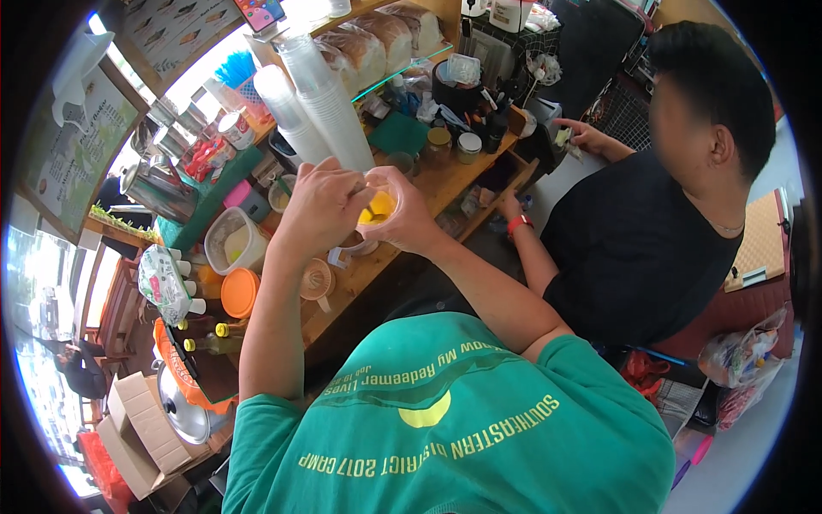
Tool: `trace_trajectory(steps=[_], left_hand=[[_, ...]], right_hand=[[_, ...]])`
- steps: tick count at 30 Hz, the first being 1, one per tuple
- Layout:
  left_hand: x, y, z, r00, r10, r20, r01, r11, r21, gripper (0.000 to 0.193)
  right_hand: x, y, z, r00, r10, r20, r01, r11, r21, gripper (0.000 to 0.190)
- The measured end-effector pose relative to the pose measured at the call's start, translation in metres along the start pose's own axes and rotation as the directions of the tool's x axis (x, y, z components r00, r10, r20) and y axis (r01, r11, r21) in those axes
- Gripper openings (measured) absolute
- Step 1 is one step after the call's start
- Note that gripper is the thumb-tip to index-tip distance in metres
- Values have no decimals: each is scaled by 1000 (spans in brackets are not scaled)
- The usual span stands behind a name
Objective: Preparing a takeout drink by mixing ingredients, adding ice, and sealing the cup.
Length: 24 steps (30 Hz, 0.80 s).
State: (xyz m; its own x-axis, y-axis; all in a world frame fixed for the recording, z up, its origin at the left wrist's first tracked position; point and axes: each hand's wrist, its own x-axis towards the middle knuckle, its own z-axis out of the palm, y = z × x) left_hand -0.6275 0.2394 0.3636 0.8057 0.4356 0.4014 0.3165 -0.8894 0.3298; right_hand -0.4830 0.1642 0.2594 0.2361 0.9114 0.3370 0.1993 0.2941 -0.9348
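Observation:
My right hand [408, 212] is wrapped around a clear plastic cup [393, 186] that is tilted towards me. Yellow-orange contents [380, 207] show inside it. My left hand [324, 202] is at the cup's left side, its fingers closed on the handle of what looks like a metal spoon [368, 214], whose lower end is inside the cup. Both hands are above the wooden counter. Below them sits a partly hidden container. Nearby on the counter stand an orange citrus juicer [318, 280], an orange round lid [240, 293] and a white plastic tub [236, 241].
Tall stacks of plastic cups [314, 96] stand beyond my hands. Bagged bread loaves [385, 38] fill a shelf. Jars [469, 146] stand farther right. A co-worker [629, 238] in black is close on my right, one hand at an open drawer [501, 186]. Bottles [212, 344] lie at left.

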Motion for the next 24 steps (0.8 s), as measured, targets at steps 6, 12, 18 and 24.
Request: trace_trajectory(steps=[6,12,18,24], left_hand=[[5,-2,0,1000,-6,-16,7,999,48,20],[18,5,1,1000,13,-28,-13,1000,22,25],[34,20,1,1000,-25,0,25,1000,-12,31],[52,33,6,997,63,-51,-63,998,-14,28]], right_hand=[[-1,-6,-7,999,48,-16,-48,999,25,81],[4,-2,-19,1000,-8,-29,8,1000,-7,79],[8,-15,-38,999,40,-27,-41,998,-38,79],[13,-13,-60,999,-21,-36,21,1000,-10,79]])
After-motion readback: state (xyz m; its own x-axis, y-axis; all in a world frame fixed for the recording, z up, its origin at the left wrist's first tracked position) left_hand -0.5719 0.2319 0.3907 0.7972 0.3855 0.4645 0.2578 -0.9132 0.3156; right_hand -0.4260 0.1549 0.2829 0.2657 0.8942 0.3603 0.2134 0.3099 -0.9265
